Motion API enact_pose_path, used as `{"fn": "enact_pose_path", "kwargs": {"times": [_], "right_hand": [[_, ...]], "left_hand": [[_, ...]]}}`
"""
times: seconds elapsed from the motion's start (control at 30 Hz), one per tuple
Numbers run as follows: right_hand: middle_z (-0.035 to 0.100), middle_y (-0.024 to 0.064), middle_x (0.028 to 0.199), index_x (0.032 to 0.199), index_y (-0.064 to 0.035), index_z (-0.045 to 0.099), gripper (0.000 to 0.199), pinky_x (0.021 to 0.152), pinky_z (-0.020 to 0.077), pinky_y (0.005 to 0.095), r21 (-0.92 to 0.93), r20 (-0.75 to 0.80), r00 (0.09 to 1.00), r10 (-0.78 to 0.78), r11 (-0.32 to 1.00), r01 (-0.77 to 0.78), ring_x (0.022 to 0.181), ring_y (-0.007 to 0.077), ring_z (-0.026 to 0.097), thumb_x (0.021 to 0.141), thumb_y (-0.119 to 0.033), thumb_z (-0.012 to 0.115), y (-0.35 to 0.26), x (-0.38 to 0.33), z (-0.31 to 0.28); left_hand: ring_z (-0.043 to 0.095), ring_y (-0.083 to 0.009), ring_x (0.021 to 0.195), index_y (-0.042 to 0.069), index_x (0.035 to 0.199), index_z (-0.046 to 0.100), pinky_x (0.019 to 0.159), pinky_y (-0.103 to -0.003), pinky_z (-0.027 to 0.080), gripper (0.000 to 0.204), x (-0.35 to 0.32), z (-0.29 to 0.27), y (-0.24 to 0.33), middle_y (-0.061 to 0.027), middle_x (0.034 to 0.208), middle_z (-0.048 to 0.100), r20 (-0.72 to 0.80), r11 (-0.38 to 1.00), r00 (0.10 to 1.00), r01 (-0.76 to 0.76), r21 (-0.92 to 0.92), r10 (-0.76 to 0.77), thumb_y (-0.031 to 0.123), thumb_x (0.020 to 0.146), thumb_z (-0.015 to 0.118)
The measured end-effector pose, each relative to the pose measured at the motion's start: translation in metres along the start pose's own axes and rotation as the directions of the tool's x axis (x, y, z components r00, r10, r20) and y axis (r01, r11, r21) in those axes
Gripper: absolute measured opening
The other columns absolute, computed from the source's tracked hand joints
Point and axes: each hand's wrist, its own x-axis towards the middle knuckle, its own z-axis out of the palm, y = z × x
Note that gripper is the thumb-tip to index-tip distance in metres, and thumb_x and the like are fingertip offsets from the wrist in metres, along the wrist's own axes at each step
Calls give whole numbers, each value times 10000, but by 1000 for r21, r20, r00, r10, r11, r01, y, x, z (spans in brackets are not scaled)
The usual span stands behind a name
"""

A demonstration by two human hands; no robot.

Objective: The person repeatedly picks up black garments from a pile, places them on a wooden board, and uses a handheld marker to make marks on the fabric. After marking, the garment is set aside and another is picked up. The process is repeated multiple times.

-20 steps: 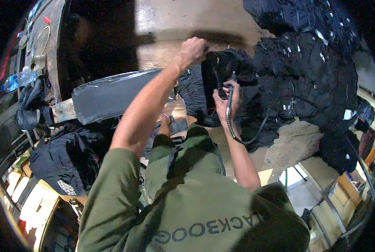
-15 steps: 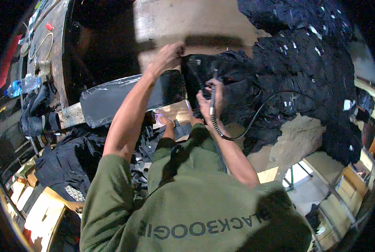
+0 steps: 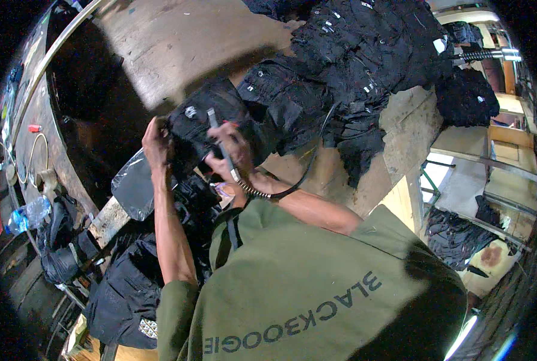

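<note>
A black garment is drawn over the end of a dark, plastic-wrapped board. At its left edge my left hand is closed, pinching the black cloth; the fingertips are partly hidden. My right hand, somewhat blurred, grips a slim metal pen-shaped tool whose tip points up over the garment. From the tool's lower end runs a spring-sleeved black hose, curving away to the right over the cloth.
A large heap of black garments with small white tags covers the right of the brown tabletop. More black clothes hang at the lower left. Plastic bottles lie at the far left, near a thin looped cord.
My view has turned, so the scene sits rotated. The black garment now covers more of the wrapped board, and both hands are over it, the left one at its edge.
</note>
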Motion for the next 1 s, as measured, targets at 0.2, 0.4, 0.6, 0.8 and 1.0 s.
{"fn": "enact_pose_path", "kwargs": {"times": [0.2,0.4,0.6,0.8,1.0], "right_hand": [[628,165,1093,1232,-93,627,524,828,576,479,45,13,990,-139,989,138,951,386,657,744,-85,820,-31,-11,43],[617,130,1052,1187,-76,634,473,762,584,383,49,123,992,-6,999,0,851,280,678,746,-37,801,-21,-19,7],[601,115,1060,1160,-64,623,435,703,603,342,154,177,984,-3,988,-24,813,210,690,806,-44,876,-61,-30,53],[690,111,1101,1169,-78,681,364,873,603,369,399,328,938,-114,916,-29,1013,222,734,863,-89,878,-86,-20,71],[673,147,1326,1314,-47,648,450,1112,484,419,308,522,846,-110,949,-67,1241,295,636,903,-68,830,12,47,15]], "left_hand": [[742,-299,1046,34,1152,678,944,-391,588,377,-22,-42,-21,-165,1108,734,-42,951,954,293,-100,-298,-91,797,691],[691,-345,1100,52,1145,692,997,-422,560,431,-17,-5,-6,-165,1104,726,-62,993,993,107,45,-104,-73,733,715],[684,-382,1067,49,1064,692,956,-454,572,383,-34,-39,-39,-161,1058,723,-375,995,926,76,69,-45,-74,702,674],[694,-343,1029,99,1201,727,903,-454,571,410,-71,-121,-83,-139,1034,767,-315,913,930,287,289,-192,-17,809,704],[615,-453,1175,-57,1441,522,1021,-577,471,983,-132,-84,13,-277,1250,650,-358,775,760,617,137,-542,555,755,869]]}}
